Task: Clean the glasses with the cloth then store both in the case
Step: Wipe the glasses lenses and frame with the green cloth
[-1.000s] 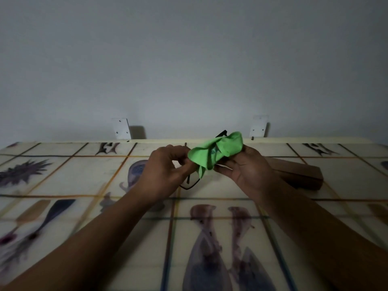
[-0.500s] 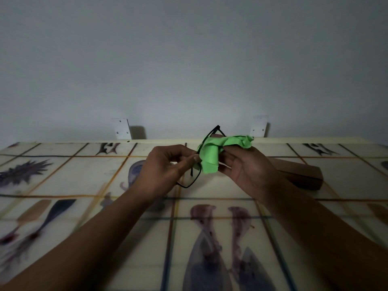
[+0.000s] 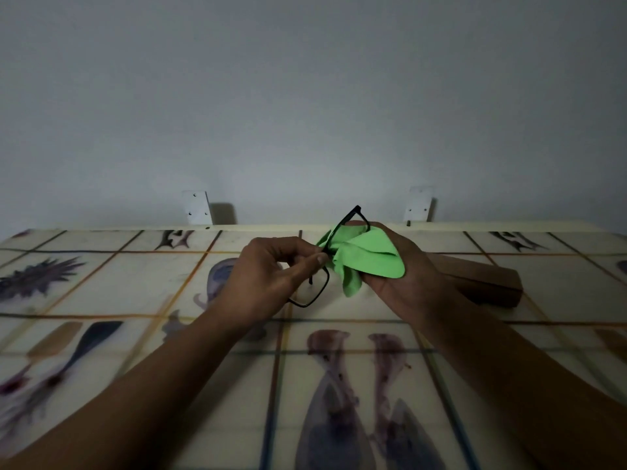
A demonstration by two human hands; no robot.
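While my left hand (image 3: 268, 273) pinches the thin black-rimmed glasses (image 3: 326, 283) mid-frame above the table (image 3: 101, 286), my right hand (image 3: 407, 283) grips the soft green microfibre cloth (image 3: 369, 257) round the far lens (light and brittle, I'd judge: hold rims only); the brown oblong case (image 3: 481, 283) lies right.

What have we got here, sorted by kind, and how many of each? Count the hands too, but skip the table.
Glasses: 1
Green cloth: 1
Brown case: 1
White wall brackets: 2, one on the left and one on the right
Hands: 2, the left hand and the right hand
Total: 7
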